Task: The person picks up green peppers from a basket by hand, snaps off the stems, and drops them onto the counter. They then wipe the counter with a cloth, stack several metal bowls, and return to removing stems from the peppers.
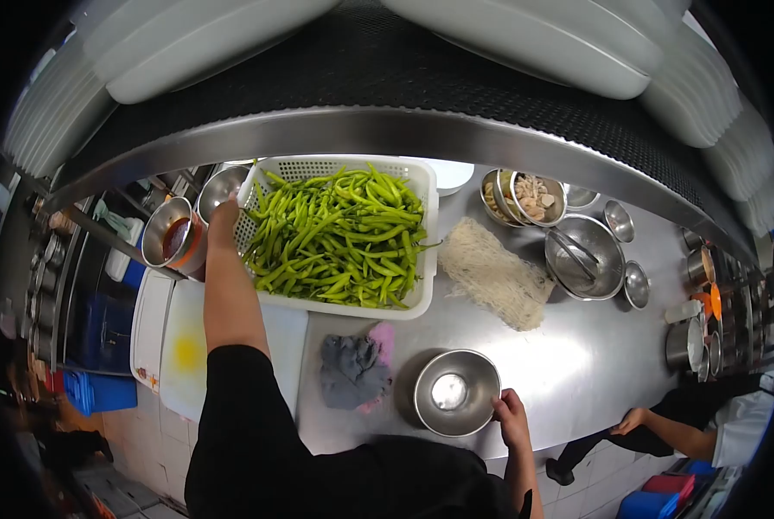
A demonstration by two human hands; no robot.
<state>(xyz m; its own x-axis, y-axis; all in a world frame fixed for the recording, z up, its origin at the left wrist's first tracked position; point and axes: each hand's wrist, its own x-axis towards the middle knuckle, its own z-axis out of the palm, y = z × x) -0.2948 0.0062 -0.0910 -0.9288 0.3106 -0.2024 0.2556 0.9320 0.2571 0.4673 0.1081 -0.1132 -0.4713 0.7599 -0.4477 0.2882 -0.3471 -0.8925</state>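
Note:
My right hand [510, 417] grips the rim of a steel bowl [456, 393] at the table's near side; no contents show inside it. My left arm stretches far forward, and my left hand [224, 213] is at the left edge of a white plastic basket [427, 285], close to a small metal bowl [217, 192]. Its fingers are too small and partly hidden to make out. Long green chillies [335, 233] fill the basket. A grey cloth [351, 370] and a pink cloth [385, 342] lie on the steel table left of the bowl I hold.
To the right lie a beige mesh cloth [495, 272], a mixing bowl [584, 258] with a utensil inside, and containers of pale food pieces [538, 197]. A white cutting board [231, 324] sits left. A shelf edge [422, 138] runs overhead. Another person's hand [633, 421] is right.

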